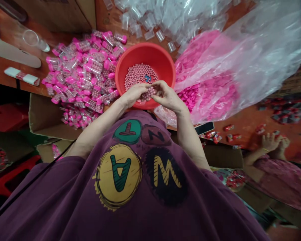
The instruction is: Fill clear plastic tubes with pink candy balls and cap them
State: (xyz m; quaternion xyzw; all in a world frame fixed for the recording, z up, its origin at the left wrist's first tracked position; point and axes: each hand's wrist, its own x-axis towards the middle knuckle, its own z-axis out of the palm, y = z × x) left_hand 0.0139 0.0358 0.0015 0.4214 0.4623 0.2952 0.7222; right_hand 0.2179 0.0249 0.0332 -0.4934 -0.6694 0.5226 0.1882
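Note:
Both hands meet over the near side of a red bowl point(145, 50), which holds many pink beads point(137, 74) and a small blue piece point(147, 78). Between my fingers is what looks like a small clear jar of pink beads point(148, 92); its outline is partly covered by the fingers. My left hand point(134, 95) closes on it from the left, thumb and fingertips pressed together. From the right, my right hand point(168, 96) curls around it with bent fingers. Left of the bowl lies a heap of bead-filled clear jars with pink caps point(90, 72).
Loose clear jars point(150, 21) lie behind the bowl. A clear plastic bag point(256, 50) with pink pieces point(215, 93) spreads to the right. A phone point(204, 128) rests at the table edge. Another person's hands point(272, 142) are at far right, near small red packs point(230, 137). Cardboard box point(47, 117) below left.

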